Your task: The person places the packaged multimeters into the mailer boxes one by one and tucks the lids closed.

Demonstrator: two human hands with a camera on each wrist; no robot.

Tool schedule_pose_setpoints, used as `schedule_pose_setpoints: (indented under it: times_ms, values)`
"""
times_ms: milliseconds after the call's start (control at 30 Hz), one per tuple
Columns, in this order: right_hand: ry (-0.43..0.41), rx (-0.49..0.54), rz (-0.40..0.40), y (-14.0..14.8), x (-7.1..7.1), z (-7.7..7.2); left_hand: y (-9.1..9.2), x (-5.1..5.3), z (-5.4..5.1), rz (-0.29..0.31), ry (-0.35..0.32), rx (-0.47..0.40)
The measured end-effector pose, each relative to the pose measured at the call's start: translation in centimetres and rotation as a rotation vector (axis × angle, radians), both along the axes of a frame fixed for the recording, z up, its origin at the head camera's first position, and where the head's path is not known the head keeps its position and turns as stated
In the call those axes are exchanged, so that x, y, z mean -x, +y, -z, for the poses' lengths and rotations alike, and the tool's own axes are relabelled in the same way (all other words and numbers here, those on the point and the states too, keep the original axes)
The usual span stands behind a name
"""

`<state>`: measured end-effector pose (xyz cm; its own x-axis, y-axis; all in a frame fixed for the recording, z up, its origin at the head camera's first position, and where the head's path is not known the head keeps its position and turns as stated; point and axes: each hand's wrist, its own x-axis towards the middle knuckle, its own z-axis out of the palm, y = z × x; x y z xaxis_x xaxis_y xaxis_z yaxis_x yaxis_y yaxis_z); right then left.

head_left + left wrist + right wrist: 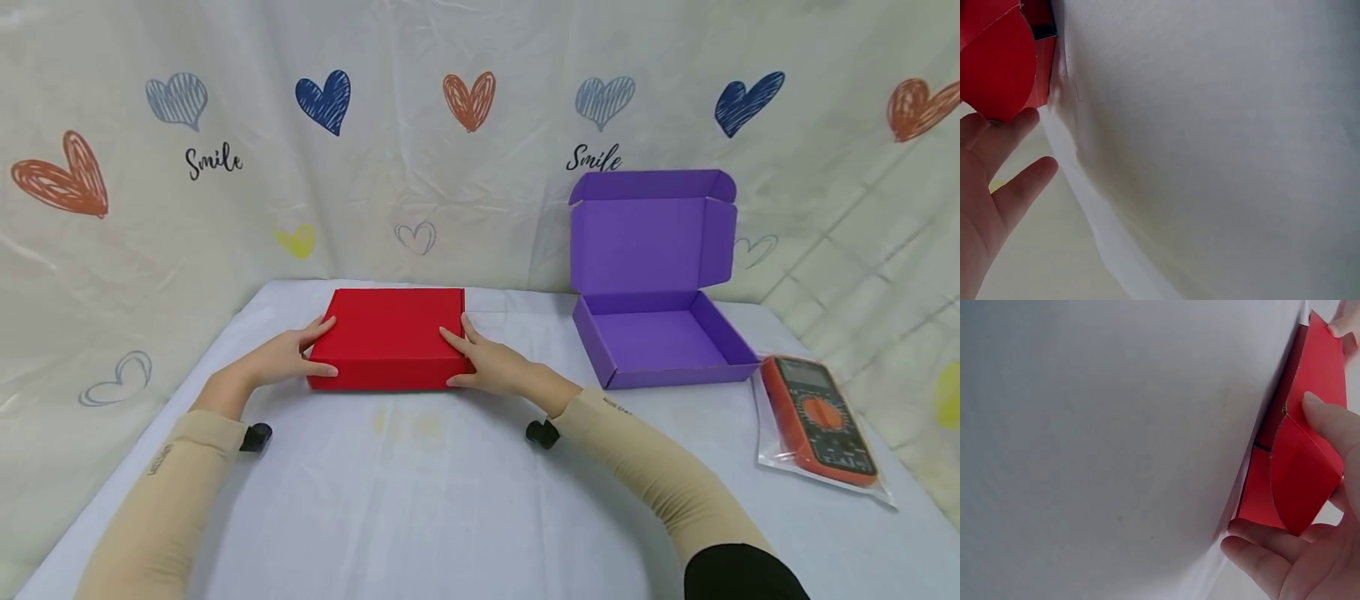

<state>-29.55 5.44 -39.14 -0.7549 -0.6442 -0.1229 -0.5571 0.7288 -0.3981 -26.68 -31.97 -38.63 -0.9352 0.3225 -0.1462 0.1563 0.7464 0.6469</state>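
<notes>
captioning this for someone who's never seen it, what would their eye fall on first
Probably the bright red box on the white-covered table, with the left hand's fingers and right hand's fingers at its ends. Next, the purple box to its right, lid raised, and beyond that an orange-and-black multimeter in a clear bag. Behind, coloured hearts dot the pale backdrop.

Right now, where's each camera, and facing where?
Head: worn on head, facing forward and down at red box, purple box, multimeter; left hand, right hand, sleeves show.
Left wrist: on that wrist, facing red box and white cloth; left hand's fingers show.
Right wrist: on that wrist, facing red box and white cloth; right hand shows, left hand partly.
Both wrist views share red box and cloth.
</notes>
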Motion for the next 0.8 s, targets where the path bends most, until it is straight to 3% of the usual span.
schedule_pose_setpoints:
  times_ms: [233,400,600,800]
  values:
    - [-0.016,-0.004,0.002,0.0,0.0,-0.3,0.2,-0.5,-0.6,-0.008,0.002,0.069]
    - [-0.021,-0.005,0.011,0.1,-0.1,-0.5,-0.1,-1.2,-0.9,-0.006,0.043,0.12]
    - [-0.063,0.025,-0.001,0.4,0.2,-0.6,-1.0,-2.0,-0.9,0.001,0.093,0.145]
    - [-0.094,0.034,-0.017,0.6,0.4,-0.7,-1.7,-2.7,-0.9,0.032,0.089,0.147]
